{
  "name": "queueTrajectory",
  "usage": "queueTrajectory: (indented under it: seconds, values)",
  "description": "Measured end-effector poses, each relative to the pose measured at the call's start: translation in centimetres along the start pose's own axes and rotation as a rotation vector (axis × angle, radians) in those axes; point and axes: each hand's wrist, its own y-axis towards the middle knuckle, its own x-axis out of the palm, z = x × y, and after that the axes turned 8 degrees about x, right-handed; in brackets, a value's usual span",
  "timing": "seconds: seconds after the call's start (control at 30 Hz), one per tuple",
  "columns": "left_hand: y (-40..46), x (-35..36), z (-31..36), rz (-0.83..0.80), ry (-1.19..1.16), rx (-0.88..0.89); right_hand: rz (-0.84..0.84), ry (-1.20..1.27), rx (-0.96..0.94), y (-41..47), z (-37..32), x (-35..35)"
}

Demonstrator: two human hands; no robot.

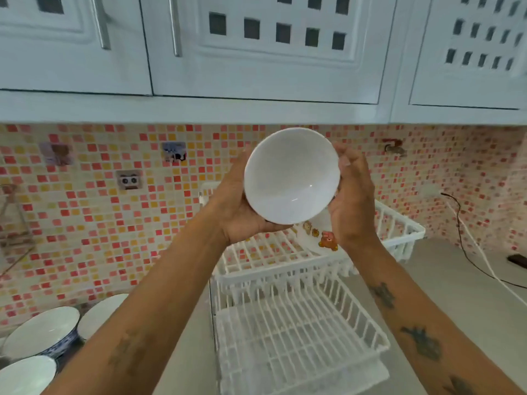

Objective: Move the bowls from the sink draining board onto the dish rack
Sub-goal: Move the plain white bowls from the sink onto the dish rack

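A white bowl (291,175) is held up in the air with its hollow facing me, above the far end of the white dish rack (296,332). My left hand (236,212) cups its lower left side and my right hand (352,195) grips its right side. Three more bowls stand at the lower left: a blue-patterned one (42,332), a white one (99,315) partly behind my left forearm, and one (25,374) at the frame's bottom corner.
White wall cupboards (256,52) hang overhead, above a pink and orange mosaic wall (99,223). A second rack tier (399,232) with small figurines sits behind. A black cable (462,238) and a white cable trail over the grey counter (456,295) at the right.
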Motion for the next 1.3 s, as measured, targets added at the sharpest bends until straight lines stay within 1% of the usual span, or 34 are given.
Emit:
queueTrajectory:
  seconds: [0.03, 0.1, 0.13, 0.23, 0.3, 0.33, 0.4, 0.5, 0.63, 0.73, 0.87, 1.03, 1.13, 1.2, 1.23, 1.3]
  values:
    - [0.5, 1.2, 0.1, 0.027, 0.022, -0.009, -0.020, -0.056, 0.044, 0.9, -0.3, -1.2]
    - [2.4, 3.2, -0.6, 0.068, 0.136, 0.043, -0.019, -0.169, 0.159, 3.3, -0.8, -3.9]
    - [3.5, 3.9, -1.2, 0.093, 0.209, 0.092, -0.033, -0.200, 0.237, 4.3, -1.2, -5.0]
    - [6.8, 5.0, -3.4, 0.262, 0.502, 0.276, -0.088, -0.257, 0.425, 7.0, -1.2, -7.3]
    - [7.8, 5.6, -4.9, 0.281, 0.738, 0.435, -0.105, -0.308, 0.507, 8.2, -0.8, -8.4]
    - [8.3, 5.6, -5.7, 0.269, 0.852, 0.475, -0.113, -0.329, 0.533, 8.7, -0.5, -8.8]
    - [8.7, 5.7, -7.2, 0.254, 1.029, 0.485, -0.121, -0.403, 0.578, 9.3, 0.4, -9.3]
    - [9.3, 5.6, -9.2, 0.247, 1.182, 0.461, -0.096, -0.557, 0.622, 9.6, 2.3, -10.4]
    - [9.7, 5.1, -10.6, 0.174, 1.361, 0.399, -0.081, -0.584, 0.691, 8.4, 4.4, -11.4]
    - [9.8, 4.9, -11.3, 0.128, 1.405, 0.332, -0.117, -0.622, 0.734, 8.5, 5.1, -12.0]
    - [10.1, 4.8, -11.5, 0.137, 1.408, 0.321, -0.146, -0.643, 0.722, 9.0, 5.9, -12.3]
    - [10.1, 4.7, -11.8, 0.145, 1.387, 0.307, -0.140, -0.688, 0.706, 9.4, 6.8, -12.2]
    - [10.0, 4.6, -11.6, 0.109, 1.391, 0.275, -0.121, -0.773, 0.727, 9.5, 7.3, -12.4]
    - [9.7, 4.7, -11.1, 0.073, 1.396, 0.228, -0.092, -0.875, 0.662, 9.3, 7.1, -12.3]
    - [9.5, 4.7, -10.8, 0.072, 1.388, 0.205, -0.066, -0.914, 0.592, 8.9, 6.8, -12.0]
    - [8.6, 4.7, -9.7, 0.111, 1.330, 0.207, -0.026, -0.939, 0.375, 7.8, 5.8, -11.0]
